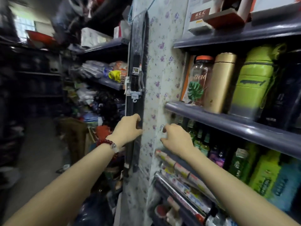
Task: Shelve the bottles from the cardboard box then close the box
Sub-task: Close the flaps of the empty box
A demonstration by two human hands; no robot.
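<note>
My right hand [176, 139] reaches into the left end of a lower shelf, where several small green-capped bottles [201, 142] stand. Its fingers are curled near the floral end panel [162, 79], and whether they hold anything cannot be told. My left hand [128, 128], with a red bead bracelet on the wrist, grips the dark vertical strip [136, 98] at the shelf unit's corner. The cardboard box is out of view.
The shelf above [228, 121] holds a clear bottle with an orange lid [199, 80], a gold flask [221, 82] and a green flask [254, 82]. Green and blue packs [267, 176] sit lower right. A cluttered aisle [37, 152] runs to the left.
</note>
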